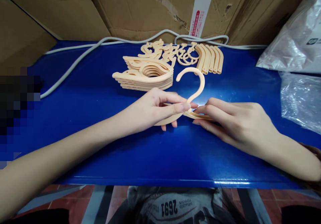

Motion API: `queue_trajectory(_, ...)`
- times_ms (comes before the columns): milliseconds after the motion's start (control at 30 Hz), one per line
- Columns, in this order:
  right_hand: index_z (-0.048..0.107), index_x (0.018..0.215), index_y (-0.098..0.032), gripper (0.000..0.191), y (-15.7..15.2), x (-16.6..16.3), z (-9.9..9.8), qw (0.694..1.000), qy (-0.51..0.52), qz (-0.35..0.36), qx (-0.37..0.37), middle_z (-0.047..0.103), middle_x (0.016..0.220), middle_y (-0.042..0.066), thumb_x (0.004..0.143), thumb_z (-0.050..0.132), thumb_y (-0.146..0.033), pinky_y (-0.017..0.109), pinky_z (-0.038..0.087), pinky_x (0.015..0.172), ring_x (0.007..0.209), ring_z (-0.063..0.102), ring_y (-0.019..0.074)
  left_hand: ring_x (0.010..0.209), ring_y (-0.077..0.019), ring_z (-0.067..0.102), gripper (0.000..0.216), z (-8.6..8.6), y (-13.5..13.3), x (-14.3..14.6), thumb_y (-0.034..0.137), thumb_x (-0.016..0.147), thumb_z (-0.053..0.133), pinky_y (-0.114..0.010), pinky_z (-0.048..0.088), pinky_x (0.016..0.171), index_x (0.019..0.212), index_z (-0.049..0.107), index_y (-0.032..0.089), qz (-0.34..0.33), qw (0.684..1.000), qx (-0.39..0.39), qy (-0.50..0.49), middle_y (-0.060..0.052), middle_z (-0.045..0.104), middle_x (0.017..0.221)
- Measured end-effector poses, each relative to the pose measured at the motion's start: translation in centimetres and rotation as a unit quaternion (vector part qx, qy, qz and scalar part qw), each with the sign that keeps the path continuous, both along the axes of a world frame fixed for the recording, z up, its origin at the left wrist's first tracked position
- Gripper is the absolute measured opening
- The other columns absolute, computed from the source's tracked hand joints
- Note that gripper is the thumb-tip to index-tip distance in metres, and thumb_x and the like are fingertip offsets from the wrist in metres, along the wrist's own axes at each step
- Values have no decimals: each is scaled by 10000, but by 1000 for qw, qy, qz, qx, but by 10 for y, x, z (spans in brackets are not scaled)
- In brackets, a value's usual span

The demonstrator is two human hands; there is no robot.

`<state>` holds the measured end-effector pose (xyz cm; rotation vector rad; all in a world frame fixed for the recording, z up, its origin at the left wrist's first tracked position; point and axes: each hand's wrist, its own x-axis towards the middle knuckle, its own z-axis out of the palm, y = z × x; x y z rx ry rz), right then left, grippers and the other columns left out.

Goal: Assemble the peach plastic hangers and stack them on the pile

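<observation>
A peach plastic hanger [194, 83] lies on the blue table [100, 117] with its hook pointing away from me. My left hand [155, 108] pinches the hanger's left arm near the base of the hook. My right hand [233, 122] grips the right arm, its fingers closed over it. Both hands meet at the hanger's middle. Behind them sits a stack of peach hanger bodies [145, 73], a row of loose arm pieces [209, 58] and several loose hooks [183, 55].
A grey cable [75, 63] runs along the back of the table. Cardboard boxes [140, 6] stand behind it. Clear plastic bags [298, 83] lie at the right. The table's front edge is close to my body, with red floor tiles below.
</observation>
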<state>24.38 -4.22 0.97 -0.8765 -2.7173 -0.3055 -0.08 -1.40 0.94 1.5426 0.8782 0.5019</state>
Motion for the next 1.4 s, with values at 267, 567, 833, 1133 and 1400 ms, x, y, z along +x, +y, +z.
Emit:
queue_trajectory(267, 666, 1045, -191, 158, -3, 0, 3, 996, -38, 13, 83, 696, 832, -20, 1067, 526, -263, 275, 407, 555, 649, 632, 101, 570, -86, 618, 224, -2, 4, -2, 338, 958, 646, -130, 525, 500, 943, 773, 155, -22, 998, -58, -13, 2, 673, 721)
queue_trajectory(567, 658, 984, -168, 98, -4, -1, 4, 990, -53, 26, 126, 677, 787, -16, 1030, 572, -181, 303, 393, 562, 648, 615, 120, 667, -120, 633, 251, 0, 4, -3, 360, 959, 635, -169, 575, 574, 838, 763, 182, -35, 999, -25, 8, -13, 677, 746)
queue_trajectory(833, 667, 968, -185, 164, -2, 1, 3, 995, -42, 13, 88, 731, 853, -10, 1056, 559, -271, 306, 388, 545, 666, 657, 119, 666, -95, 615, 220, -2, 1, -3, 327, 953, 671, -147, 557, 586, 854, 791, 172, -24, 1000, -17, -5, -8, 686, 782)
queue_trajectory(1133, 698, 957, -171, 261, 1, 1, 3, 1000, -15, 20, 2, 729, 857, 12, 1068, 523, -330, 282, 414, 566, 609, 612, 123, 686, -76, 627, 183, -4, -2, 0, 274, 964, 664, -130, 555, 601, 931, 800, 156, -21, 1000, 2, -19, 3, 684, 820)
queue_trajectory(1400, 674, 899, -179, 289, 1, 2, 7, 1000, -16, 17, -20, 699, 798, 5, 1071, 510, -345, 283, 408, 563, 621, 635, 134, 651, -60, 621, 213, -3, -2, 3, 258, 961, 649, -102, 529, 590, 818, 735, 126, -8, 1000, 14, -20, 22, 660, 722)
